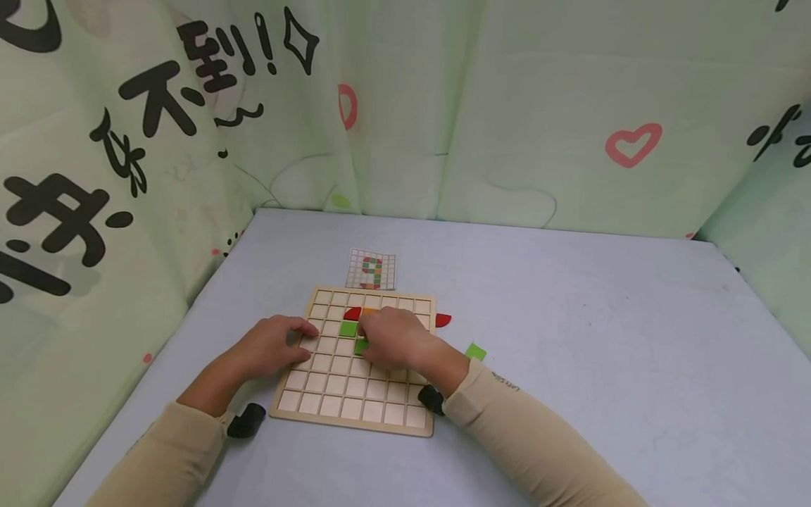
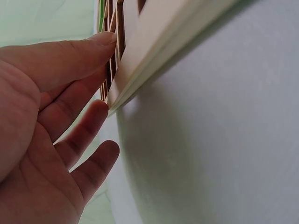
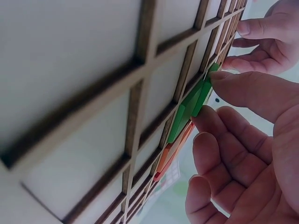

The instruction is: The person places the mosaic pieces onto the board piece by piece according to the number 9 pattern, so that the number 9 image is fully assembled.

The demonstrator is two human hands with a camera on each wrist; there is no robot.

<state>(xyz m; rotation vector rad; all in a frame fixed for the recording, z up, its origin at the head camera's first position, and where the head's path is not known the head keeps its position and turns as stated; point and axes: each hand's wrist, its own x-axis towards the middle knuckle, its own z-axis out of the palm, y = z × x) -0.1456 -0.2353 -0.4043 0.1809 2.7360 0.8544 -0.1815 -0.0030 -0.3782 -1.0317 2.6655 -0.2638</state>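
Observation:
A wooden grid board (image 1: 351,423) lies flat on the table. My right hand (image 1: 395,339) is over its upper middle, pinching a green square tile (image 3: 205,91) between thumb and index finger, tilted against the grid. Just up and left of those fingers, another green square (image 1: 348,329) sits in a cell. Above it are a red rounded piece (image 1: 352,314) and an orange piece (image 1: 369,310), the latter partly covered by my hand. At the board's left edge, my left hand (image 1: 269,346) rests with loosely extended fingers, its thumb (image 2: 100,39) at the frame.
Behind the board lies a small pattern card (image 1: 371,269) with a coloured grid figure. To the right of the board are a loose red rounded piece (image 1: 443,320) and a green piece (image 1: 475,351), partly behind my right forearm. Printed curtains (image 1: 538,91) enclose the table's back and sides.

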